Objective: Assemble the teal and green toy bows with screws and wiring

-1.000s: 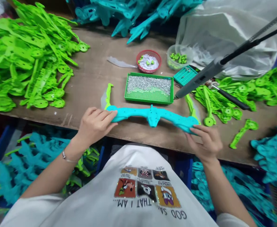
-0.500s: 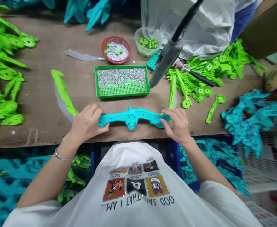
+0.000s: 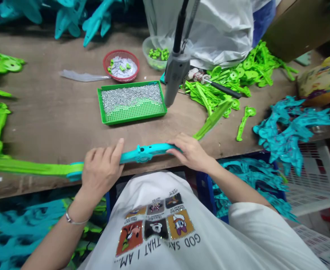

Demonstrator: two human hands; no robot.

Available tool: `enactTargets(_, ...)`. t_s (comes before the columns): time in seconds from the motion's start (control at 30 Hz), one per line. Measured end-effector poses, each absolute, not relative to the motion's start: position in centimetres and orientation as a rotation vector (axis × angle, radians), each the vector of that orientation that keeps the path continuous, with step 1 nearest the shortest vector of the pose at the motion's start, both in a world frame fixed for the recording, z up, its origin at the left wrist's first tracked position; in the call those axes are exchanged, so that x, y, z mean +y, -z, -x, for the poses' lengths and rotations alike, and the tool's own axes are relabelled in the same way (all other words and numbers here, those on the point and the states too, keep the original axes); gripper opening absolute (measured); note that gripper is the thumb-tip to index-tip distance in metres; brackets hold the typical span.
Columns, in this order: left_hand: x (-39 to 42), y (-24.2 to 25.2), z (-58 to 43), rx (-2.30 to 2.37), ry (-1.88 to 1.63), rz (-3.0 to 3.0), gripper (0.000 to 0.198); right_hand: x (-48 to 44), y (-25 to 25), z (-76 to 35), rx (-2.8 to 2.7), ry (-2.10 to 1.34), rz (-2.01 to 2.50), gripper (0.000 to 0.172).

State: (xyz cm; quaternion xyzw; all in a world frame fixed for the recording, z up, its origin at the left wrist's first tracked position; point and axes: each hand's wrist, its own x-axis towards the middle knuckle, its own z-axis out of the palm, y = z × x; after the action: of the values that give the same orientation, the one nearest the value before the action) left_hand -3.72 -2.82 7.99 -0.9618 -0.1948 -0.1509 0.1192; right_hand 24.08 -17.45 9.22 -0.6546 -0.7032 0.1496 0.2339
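A plastic toy bow (image 3: 143, 153) spans the near edge of the table, with a teal middle and a lime-green arm at each end. My left hand (image 3: 101, 167) is wrapped over the teal part, left of its centre. The left green arm (image 3: 32, 165) stretches out almost level past the picture's left edge. On the other side, my right hand (image 3: 191, 150) grips the teal part near its right end. From there the right green arm (image 3: 214, 119) slants up and away. My fingers hide both gripped stretches of teal plastic.
A green tray (image 3: 133, 112) of small metal pieces lies ahead, under a hanging grey power screwdriver (image 3: 176, 73). Behind stand a red basket (image 3: 106, 69) and a clear bowl (image 3: 147, 52). Green parts (image 3: 249, 71) and teal parts (image 3: 294, 127) are heaped at right, with more green parts at left.
The toy bow has turned, its left side dropping nearer me and its green arms swinging outward. Both hands have moved with it, still gripping. My view has shifted to the right.
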Motion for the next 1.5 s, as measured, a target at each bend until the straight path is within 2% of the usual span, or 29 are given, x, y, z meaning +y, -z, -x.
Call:
enactTargets(0.13, -3.8, -7.0, 2.5, -0.444, 0.327, 2.928, 0.056, -18.5, -11.0, -23.6, -1.988, -0.529, 1.752, 0.023)
enactTargets(0.27, -3.7, -6.3, 2.5, -0.379, 0.227, 3.063, 0.047, -18.1, -11.9, -28.5, -1.576, -0.068, 1.625, 0.021)
enactTargets(0.37, -3.8, -6.0, 2.7, -0.455, 0.072, 3.148, 0.043, -15.5, -10.4, -36.5, -1.209, 0.201, 1.922, 0.021)
enactTargets(0.47, -4.4, -5.8, 3.2, -0.552, -0.1, 3.209, 0.051, -12.2, -7.8, -43.6, -1.168, 0.144, 2.334, 0.021)
enactTargets(0.57, -5.4, -5.9, 3.8, -0.581, -0.322, 3.242, 0.067, -10.2, -6.5, -46.7, -1.257, 0.059, 2.659, 0.031)
enactTargets(0.7, -7.0, -6.5, 4.0, -0.546, -0.703, 3.175, 0.077, -9.3, -7.5, -46.2, -1.328, 0.04, 2.828, 0.041)
enactTargets(0.8, -7.8, -6.6, 3.9, -0.527, -0.783, 3.162, 0.08, -9.7, -9.5, -45.1, -1.316, 0.03, 2.844, 0.044)
enactTargets(1.0, -8.3, -6.2, 4.2, -0.611, -0.795, 3.094, 0.075, -16.3, -12.0, -42.0, -1.224, 0.061, 2.665, 0.037)
enactTargets(1.17, -8.9, -6.0, 4.6, -0.541, -0.828, 3.095, 0.066, -26.7, -10.4, -35.9, -1.311, -0.261, 2.266, 0.038)
enactTargets(1.3, -9.4, -5.7, 4.9, -0.535, -0.846, 3.094, 0.069, -33.4, -9.2, -31.2, -1.397, -0.357, 2.202, 0.036)
enactTargets(1.5, -9.5, -5.8, 4.9, -0.577, -0.815, 3.119, 0.069, -37.2, -9.2, -28.2, -1.473, -0.058, 2.191, 0.03)
